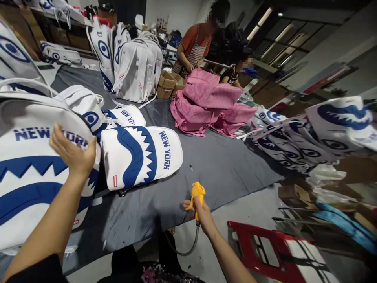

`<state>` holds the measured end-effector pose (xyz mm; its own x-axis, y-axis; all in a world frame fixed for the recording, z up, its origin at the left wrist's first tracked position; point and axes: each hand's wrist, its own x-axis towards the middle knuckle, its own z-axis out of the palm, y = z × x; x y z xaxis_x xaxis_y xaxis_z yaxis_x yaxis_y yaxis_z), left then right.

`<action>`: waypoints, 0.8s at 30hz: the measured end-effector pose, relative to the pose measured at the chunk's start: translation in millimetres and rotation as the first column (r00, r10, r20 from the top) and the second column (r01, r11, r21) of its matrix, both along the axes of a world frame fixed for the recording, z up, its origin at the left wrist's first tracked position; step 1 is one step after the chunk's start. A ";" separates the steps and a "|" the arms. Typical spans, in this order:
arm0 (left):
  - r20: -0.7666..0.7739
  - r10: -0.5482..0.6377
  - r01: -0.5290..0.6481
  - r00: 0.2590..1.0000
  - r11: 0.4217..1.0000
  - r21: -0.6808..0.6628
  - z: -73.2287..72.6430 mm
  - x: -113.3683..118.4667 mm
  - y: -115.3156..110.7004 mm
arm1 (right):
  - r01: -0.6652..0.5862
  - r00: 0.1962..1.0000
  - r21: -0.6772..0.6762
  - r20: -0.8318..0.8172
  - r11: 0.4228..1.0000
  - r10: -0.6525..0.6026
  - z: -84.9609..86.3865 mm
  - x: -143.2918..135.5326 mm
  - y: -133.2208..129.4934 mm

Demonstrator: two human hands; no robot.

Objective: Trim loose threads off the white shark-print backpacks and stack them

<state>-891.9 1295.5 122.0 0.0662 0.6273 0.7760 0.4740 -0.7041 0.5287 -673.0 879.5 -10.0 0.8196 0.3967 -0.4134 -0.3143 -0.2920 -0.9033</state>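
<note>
Cartons point(165, 83) stand beside pink bags point(203, 98); yellow gun point(198, 191) held nearer.

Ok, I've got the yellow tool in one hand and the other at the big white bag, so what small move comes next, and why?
I'd probably bring the yellow tool left toward the large white bag: your left hand is at its lettering, while your right hand grips the tool well away from it.
</note>
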 end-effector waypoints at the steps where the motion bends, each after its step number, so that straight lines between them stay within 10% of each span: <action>1: -0.051 0.005 0.000 0.999 0.994 0.113 3.9 14.7 -22.6 | 0.029 0.999 0.015 -0.042 0.999 -0.028 -3.8 14.2 -11.8; 4: -0.351 -0.204 0.292 0.914 0.931 0.220 11.1 104.5 -90.4 | 0.045 0.977 0.030 -0.210 0.999 -0.038 -16.3 56.4 -42.2; 7: -0.662 -0.483 0.629 0.573 0.777 -0.022 2.5 240.1 -146.0 | -0.027 0.950 0.024 -0.311 0.999 0.034 -29.1 92.3 -71.4; 11: -0.775 -0.599 0.551 0.201 0.723 -0.416 -34.1 388.1 -195.1 | -0.098 0.939 0.108 -0.319 0.989 0.127 -56.6 131.8 -127.0; 15: -0.788 -0.494 0.212 0.368 0.870 -0.446 -71.1 436.2 -216.1 | 0.017 0.920 0.096 -0.392 0.995 0.022 -83.4 161.6 -193.9; 19: -0.701 -0.367 0.001 0.612 0.886 -0.463 -82.3 448.6 -236.2 | 0.164 0.880 0.141 -0.469 0.976 -0.080 -95.4 178.6 -238.1; 24: -0.276 -0.375 0.143 0.885 0.782 -0.606 -40.6 477.3 -261.6 | 0.138 0.883 0.187 -0.467 0.973 -0.036 -101.6 191.1 -235.4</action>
